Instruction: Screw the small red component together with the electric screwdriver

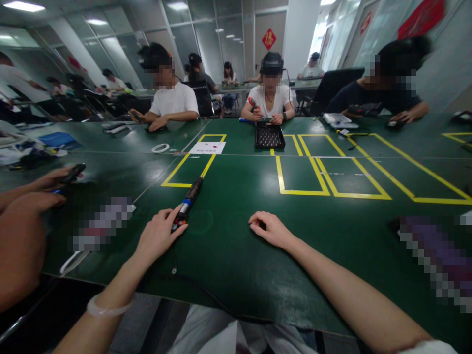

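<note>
My left hand (157, 233) lies on the table with its thumb and fingers closed round the near end of a slim, dark, rod-shaped tool (191, 194). The tool has a blue band, a silvery section and some red-orange bits by my fingers; its exact kind is unclear. Its far end points away from me, towards a yellow tape outline. To the right, my right hand (271, 228) rests on the green tabletop (221, 255), fingers curled in towards the thumb, with nothing visible in it. A thin black cable (206, 290) runs below my left hand to the table's front edge.
Yellow tape outlines (304, 192) mark the table. Opposite, a person works over a black tray (270, 136). A paper sheet (207, 148) and a white cable coil (160, 148) lie beyond the tool. At left, another person's hand holds a black device (74, 173).
</note>
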